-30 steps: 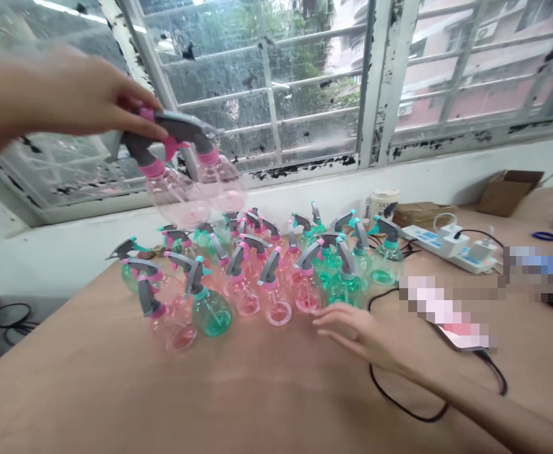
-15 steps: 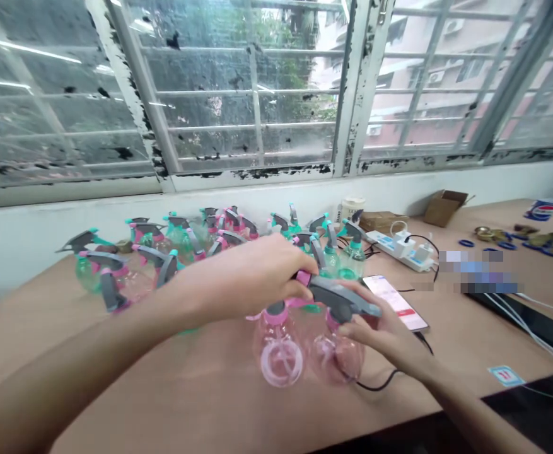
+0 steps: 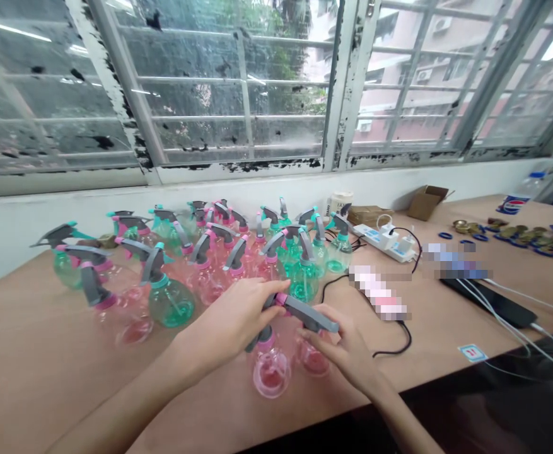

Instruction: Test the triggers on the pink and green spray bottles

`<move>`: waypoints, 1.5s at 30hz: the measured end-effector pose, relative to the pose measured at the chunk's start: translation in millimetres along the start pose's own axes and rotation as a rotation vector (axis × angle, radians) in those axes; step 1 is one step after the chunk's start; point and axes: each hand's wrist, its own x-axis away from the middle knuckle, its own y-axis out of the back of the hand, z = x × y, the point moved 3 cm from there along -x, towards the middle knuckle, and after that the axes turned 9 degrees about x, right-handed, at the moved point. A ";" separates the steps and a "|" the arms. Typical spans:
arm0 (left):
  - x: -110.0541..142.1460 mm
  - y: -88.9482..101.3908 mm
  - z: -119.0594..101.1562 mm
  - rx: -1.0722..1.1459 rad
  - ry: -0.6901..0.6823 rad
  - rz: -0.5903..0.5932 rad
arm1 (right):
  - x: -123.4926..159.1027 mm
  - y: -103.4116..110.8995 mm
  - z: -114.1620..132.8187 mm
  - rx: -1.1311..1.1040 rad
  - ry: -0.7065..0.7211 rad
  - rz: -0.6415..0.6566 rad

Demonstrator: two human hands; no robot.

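Pink-tinted and paired, two spray bottles (image 3: 271, 372) hang from the left hand's (image 3: 241, 307) pinched fingers near the table's (image 3: 195, 413) front edge; the right-hand (image 3: 349, 353) fingers, nearer the right bottle (image 3: 314, 362), wrap its neck, grey sprayer (image 3: 311, 314) spanning both.

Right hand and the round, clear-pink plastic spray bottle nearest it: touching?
Touching. Head view: the right hand laps its thumb across the pink spray bottle, at the neck below the grey top.

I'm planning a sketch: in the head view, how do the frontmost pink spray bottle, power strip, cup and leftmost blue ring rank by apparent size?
1. Frontmost pink spray bottle, partly hidden
2. Power strip
3. Cup
4. Leftmost blue ring
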 end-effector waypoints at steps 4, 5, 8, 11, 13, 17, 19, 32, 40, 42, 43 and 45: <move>2.7 -3.6 0.3 0.078 0.115 -0.091 | 8.8 -2.3 -9.1 -0.044 -0.116 -0.080; 3.2 -5.5 -0.5 0.098 0.154 -0.099 | 11.0 -2.6 -11.0 -0.048 -0.143 -0.111; 5.1 -12.7 -2.6 0.186 0.252 -0.094 | 15.4 -5.6 -11.9 0.001 -0.150 -0.171; 10.0 -18.3 -1.3 0.349 0.273 -0.116 | 15.9 -11.5 -7.7 0.050 -0.092 -0.155; 16.3 -21.0 3.2 0.499 0.270 -0.149 | 14.7 -14.2 -5.6 0.057 -0.080 -0.150; 35.0 -32.1 19.9 0.791 0.311 -0.299 | 9.1 -17.0 -5.7 0.069 -0.087 -0.133; 44.7 -44.7 28.4 0.915 0.364 -0.424 | 5.7 -18.9 -6.8 0.072 -0.079 -0.112; 85.6 -95.6 36.8 0.622 0.032 -0.903 | 0.8 -30.6 -3.5 -0.019 0.041 -0.069; 77.9 -78.3 35.2 0.217 -0.005 -0.746 | 2.3 -27.7 -14.6 0.118 0.233 -0.151; 82.3 -76.3 39.7 0.179 0.024 -0.791 | 2.2 -28.9 -16.7 0.128 0.264 -0.151; 85.2 -75.5 42.2 0.153 0.042 -0.839 | 1.5 -29.4 -17.5 0.126 0.270 -0.147; 91.2 -74.8 47.4 0.118 0.088 -0.982 | -0.7 -29.3 -18.8 0.109 0.259 -0.139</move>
